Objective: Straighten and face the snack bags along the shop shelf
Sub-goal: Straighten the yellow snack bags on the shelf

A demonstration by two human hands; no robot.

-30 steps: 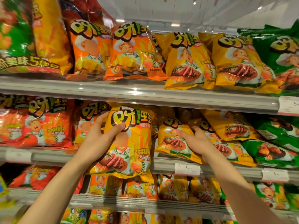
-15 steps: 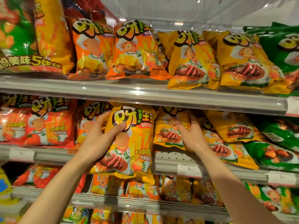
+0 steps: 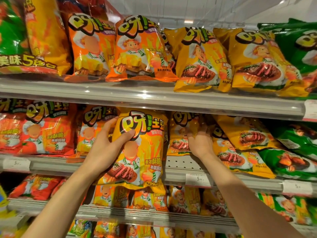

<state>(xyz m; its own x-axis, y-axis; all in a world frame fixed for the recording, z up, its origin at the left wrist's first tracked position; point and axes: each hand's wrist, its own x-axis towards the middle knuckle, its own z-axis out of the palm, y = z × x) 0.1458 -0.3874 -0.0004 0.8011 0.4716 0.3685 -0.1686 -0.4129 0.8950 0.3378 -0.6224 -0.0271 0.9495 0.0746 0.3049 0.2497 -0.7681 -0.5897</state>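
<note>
My left hand (image 3: 109,145) grips a yellow steak-flavour snack bag (image 3: 145,152) by its left edge, thumb across the front. The bag hangs upright in front of the middle shelf (image 3: 180,176), its bottom below the shelf lip. My right hand (image 3: 199,141) reaches into the middle shelf and holds a second yellow snack bag (image 3: 178,133) that stands nearly upright at the back; its fingers are partly hidden behind the bag. Further yellow bags (image 3: 240,146) lean to the right of that hand.
Red bags (image 3: 42,131) and an orange bag (image 3: 92,127) fill the middle shelf's left; green bags (image 3: 295,152) lie tumbled at its right. The top shelf (image 3: 154,98) holds orange, yellow and green bags. Lower shelves carry more bags. A price tag (image 3: 199,179) sits on the shelf lip.
My right hand has pushed deeper into the middle shelf and tipped the second yellow bag from leaning forward to nearly upright, baring the perforated shelf floor. The left hand has kept its bag still.
</note>
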